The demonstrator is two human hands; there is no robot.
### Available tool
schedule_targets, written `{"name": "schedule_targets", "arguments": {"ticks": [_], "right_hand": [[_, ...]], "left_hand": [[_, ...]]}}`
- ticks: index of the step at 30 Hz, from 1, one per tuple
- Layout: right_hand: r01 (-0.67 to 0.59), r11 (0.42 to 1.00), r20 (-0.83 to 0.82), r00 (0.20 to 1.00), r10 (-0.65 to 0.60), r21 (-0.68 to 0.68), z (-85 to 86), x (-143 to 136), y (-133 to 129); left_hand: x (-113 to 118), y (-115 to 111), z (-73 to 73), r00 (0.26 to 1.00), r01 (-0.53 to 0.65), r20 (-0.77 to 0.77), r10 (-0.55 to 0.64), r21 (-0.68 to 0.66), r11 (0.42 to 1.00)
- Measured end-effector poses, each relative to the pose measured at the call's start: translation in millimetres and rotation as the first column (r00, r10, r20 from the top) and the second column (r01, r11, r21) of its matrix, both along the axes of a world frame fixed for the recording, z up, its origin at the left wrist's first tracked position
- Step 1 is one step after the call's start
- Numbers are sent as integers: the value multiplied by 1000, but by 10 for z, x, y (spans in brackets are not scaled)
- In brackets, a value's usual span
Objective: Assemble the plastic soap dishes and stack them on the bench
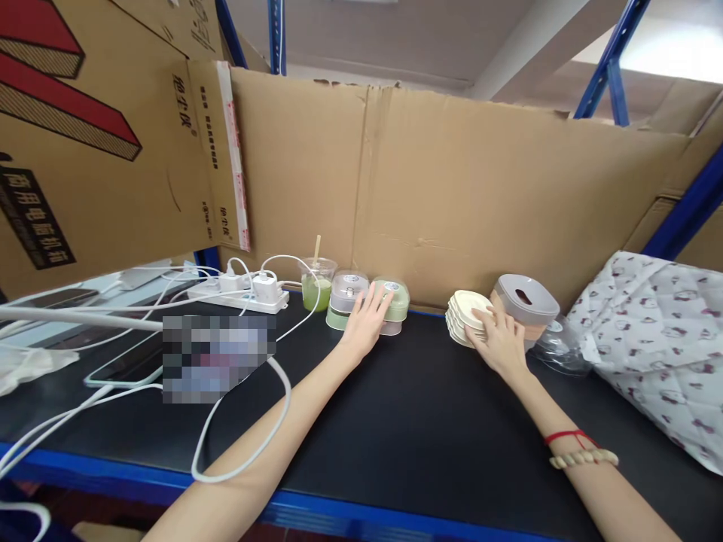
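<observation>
My left hand (366,320) has its fingers spread and rests against the small lidded boxes at the back of the black table. One stack has a greyish-purple box (342,295) over a green one; beside it a green box (398,299) sits over a pinkish one. To the right, my right hand (500,339) reaches with spread fingers to a stack of cream scalloped dishes (460,316), its fingertips on the stack's right side. Just behind that hand stands a grey-topped container (528,297) with an oval opening. Neither hand visibly grasps anything.
A clear cup of green drink (316,292) stands left of the boxes. White cables run from a power strip (271,302) across the left side, near a phone (127,363). Clear plastic (562,348) and a patterned cloth bag (660,354) lie right. Cardboard (463,196) walls the back.
</observation>
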State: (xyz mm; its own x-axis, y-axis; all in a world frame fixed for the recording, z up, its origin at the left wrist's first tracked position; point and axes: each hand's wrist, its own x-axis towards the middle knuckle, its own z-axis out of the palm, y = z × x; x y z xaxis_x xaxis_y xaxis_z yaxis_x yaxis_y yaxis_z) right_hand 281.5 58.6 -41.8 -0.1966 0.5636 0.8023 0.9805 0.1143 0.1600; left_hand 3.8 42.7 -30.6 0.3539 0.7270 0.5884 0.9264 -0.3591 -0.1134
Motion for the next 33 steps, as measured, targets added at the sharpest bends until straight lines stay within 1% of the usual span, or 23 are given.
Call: {"name": "schedule_targets", "arguments": {"ticks": [5,8,10,13,15,17,19,21,23,26,28,30,31,32,33], "right_hand": [[-101,987,-82,990,112,129,56,-106,-67],[-181,968,-176,961,211,175,113,-222,-143],[-273,946,-240,920,310,172,141,-320,-201],[-463,881,-315,825,469,97,152,-469,-284],[-548,836,-332,787,519,9,137,-544,-328],[-581,810,-329,783,528,-83,118,-587,-362],[-593,788,-340,784,520,-162,111,-603,-395],[-620,745,-367,771,521,-245,135,-606,-442],[-658,678,-389,748,539,-326,192,-606,-506],[-723,555,-435,691,577,-411,308,-606,-618],[-756,465,-486,654,580,-461,364,-609,-676],[-765,396,-530,640,557,-508,375,-624,-703],[-762,382,-540,642,544,-523,363,-640,-705],[-756,382,-540,650,535,-531,343,-658,-700],[-747,395,-533,661,528,-536,317,-678,-690]], "left_hand": [[-28,21,-2,1000,5,-4,-5,-20,1000],[3,3,-12,997,71,-5,-71,47,996],[69,-34,-23,990,139,-15,-138,108,984],[217,-129,-52,966,260,-65,-252,184,948],[313,-203,-81,937,348,-122,-328,215,912],[377,-260,-113,913,406,-155,-378,228,885],[401,-286,-142,896,442,-153,-417,218,870],[393,-285,-160,875,483,-138,-464,189,855],[373,-274,-168,845,535,-121,-521,164,829],[360,-283,-171,790,612,-75,-609,158,775],[374,-311,-176,758,647,-26,-652,164,745],[400,-344,-186,752,649,22,-659,148,746],[413,-358,-191,760,639,42,-648,128,758],[422,-368,-193,772,625,62,-632,103,774],[425,-373,-192,783,612,80,-617,75,787]]}}
